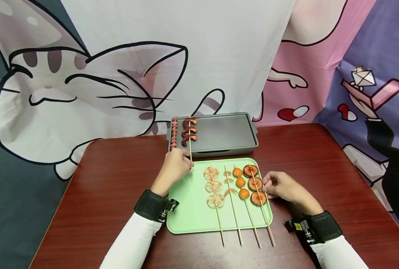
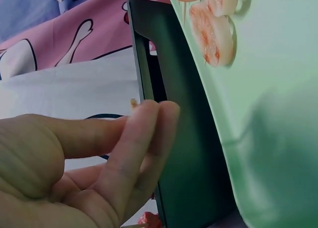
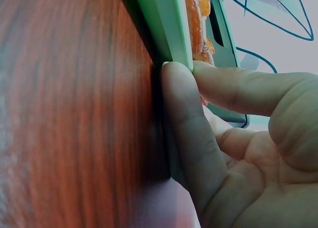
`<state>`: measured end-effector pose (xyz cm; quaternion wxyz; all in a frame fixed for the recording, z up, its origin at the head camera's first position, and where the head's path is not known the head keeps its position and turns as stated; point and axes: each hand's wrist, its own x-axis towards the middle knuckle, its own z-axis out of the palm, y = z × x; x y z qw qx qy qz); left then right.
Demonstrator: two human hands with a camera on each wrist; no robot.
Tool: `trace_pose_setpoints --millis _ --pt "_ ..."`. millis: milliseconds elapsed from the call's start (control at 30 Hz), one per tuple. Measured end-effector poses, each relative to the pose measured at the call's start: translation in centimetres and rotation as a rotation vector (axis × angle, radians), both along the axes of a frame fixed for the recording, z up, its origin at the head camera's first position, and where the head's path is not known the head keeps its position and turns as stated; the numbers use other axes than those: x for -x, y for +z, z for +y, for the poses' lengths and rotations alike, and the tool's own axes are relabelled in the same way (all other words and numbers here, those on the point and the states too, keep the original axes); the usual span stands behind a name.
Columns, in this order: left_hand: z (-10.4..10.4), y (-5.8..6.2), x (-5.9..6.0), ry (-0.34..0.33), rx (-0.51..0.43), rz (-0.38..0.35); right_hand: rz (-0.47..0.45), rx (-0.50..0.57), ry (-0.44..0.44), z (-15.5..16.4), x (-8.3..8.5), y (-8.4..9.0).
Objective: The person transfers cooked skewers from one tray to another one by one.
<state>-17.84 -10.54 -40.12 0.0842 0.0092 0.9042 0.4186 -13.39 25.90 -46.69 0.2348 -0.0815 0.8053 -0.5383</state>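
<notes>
The left hand [image 1: 174,166] pinches the lower end of a wooden skewer [image 1: 190,149] between curled fingers [image 2: 144,138]. This skewer carries three dark red curved pieces and reaches away from the hand into the grey baking tray [image 1: 226,132], just beyond the knuckles. The right hand [image 1: 281,186] grips the right rim of the green tray [image 1: 186,209] with thumb and fingers. Between both hands, four more skewers lie on this tray, the lotus root skewer [image 1: 214,186] nearest to the left hand.
</notes>
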Motion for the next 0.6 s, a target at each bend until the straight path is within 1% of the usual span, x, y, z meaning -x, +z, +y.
trace_pose_setpoints --millis 167,267,367,467,600 --pt "-0.11 -0.16 0.05 0.006 -0.022 -0.013 -0.007 0.006 0.002 0.00 0.01 0.02" --pt "-0.13 -0.09 0.16 0.011 -0.072 -0.046 -0.010 0.005 -0.003 0.00 0.00 0.07" --pt "-0.18 0.06 0.36 0.030 -0.179 -0.104 -0.012 0.005 -0.007 -0.02 -0.01 0.12" --pt "-0.26 0.09 0.47 0.043 -0.323 -0.167 -0.017 0.007 -0.007 -0.02 -0.02 0.10" --pt "-0.36 0.13 0.31 0.051 -0.478 -0.210 -0.021 0.006 -0.008 -0.01 -0.02 0.04"
